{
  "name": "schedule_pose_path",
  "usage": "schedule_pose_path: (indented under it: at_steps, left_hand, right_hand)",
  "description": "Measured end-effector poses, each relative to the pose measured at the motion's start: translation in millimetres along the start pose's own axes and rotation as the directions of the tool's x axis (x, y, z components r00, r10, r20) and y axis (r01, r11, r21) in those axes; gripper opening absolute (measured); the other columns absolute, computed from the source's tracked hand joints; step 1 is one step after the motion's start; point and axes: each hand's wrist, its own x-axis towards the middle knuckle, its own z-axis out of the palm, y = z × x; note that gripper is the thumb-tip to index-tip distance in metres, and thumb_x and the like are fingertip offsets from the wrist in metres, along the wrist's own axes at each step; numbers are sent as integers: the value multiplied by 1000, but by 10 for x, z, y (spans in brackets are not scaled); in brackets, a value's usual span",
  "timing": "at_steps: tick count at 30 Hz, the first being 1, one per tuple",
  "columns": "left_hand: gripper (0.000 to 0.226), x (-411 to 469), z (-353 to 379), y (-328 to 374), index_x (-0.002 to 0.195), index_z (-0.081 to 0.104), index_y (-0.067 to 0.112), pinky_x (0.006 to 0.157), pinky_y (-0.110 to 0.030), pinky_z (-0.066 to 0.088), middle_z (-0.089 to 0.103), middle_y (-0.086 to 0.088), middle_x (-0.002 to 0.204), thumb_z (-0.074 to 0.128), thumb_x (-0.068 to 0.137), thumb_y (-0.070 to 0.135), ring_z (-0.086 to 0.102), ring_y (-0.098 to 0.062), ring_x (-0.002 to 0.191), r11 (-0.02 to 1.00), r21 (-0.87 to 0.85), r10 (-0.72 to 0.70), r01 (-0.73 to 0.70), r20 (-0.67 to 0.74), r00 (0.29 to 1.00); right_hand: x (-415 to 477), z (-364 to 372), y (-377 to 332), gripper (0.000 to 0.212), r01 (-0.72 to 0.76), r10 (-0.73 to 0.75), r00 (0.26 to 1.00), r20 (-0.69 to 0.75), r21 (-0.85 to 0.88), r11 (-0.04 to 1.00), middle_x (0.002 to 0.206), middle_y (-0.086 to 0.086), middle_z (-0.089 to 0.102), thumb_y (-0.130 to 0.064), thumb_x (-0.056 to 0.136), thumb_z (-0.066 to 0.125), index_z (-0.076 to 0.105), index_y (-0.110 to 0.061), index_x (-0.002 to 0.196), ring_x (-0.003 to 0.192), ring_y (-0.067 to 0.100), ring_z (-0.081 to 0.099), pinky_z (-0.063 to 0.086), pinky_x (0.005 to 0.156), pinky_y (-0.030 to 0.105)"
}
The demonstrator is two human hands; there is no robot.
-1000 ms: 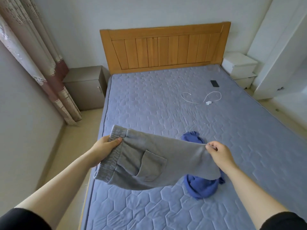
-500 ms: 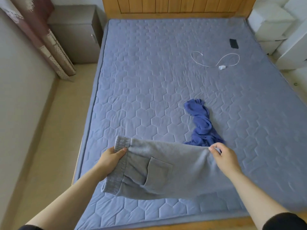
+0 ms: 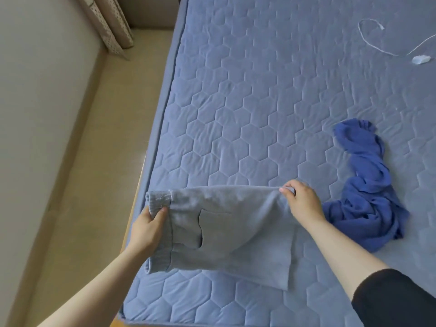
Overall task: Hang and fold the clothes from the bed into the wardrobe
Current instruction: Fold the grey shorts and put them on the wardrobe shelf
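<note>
- Since half a second ago the grey shorts (image 3: 236, 227) have come down from the air onto the bed (image 3: 259, 102), and the view has tipped down, so the headboard and the dark phone are out of frame.
- Both hands still hold the shorts, at the same two ends as before.
- At lower centre of the frame the shorts are spread sideways across the quilted blue cover, near its lower left corner. The ribbed waistband is at the left, a patch pocket faces up, and the leg hem is at the right.
- At lower left, the left hand (image 3: 147, 228) grips the waistband, with the thumb on top of the elastic and the fingers tucked behind it.
- Right of centre, the right hand (image 3: 303, 201) pinches the upper corner of the leg end, its fingers curled over the cloth.
- A black sleeve (image 3: 396, 300) covers that arm at the lower right corner.
- A crumpled blue garment (image 3: 368, 192) lies on the cover at right, just beside the right wrist and apart from the shorts.
- A white cable (image 3: 377, 43) with a small white plug lies on the cover at upper right, well away from both garments.
- Along the left side are the beige floor (image 3: 101, 161) and a wall, with the curtain (image 3: 111, 27) hem at upper left.
</note>
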Motion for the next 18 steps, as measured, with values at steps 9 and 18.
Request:
schedule_pose_path:
  at_steps: [9,18]
  left_hand:
    - [14,942,-138,-517,95,60,23,78,-33,40,64,-1,95,51,96,33,57,-25,93,998,-23,-59,58,-40,997]
    - [10,1614,-29,-1021,89,55,32,72,-31,37,63,6,90,49,96,32,56,-18,87,999,38,-33,33,0,999]
  right_hand:
    - [815,972,-840,20,33,-30,999,27,-125,992,116,18,60,-18,95,57,64,-2,105,110,34,55,42,90,40]
    - [1243,1653,-911,19,-39,39,999,-7,-153,987,114,21,59,-16,92,61,65,-3,104,107,37,55,41,90,39]
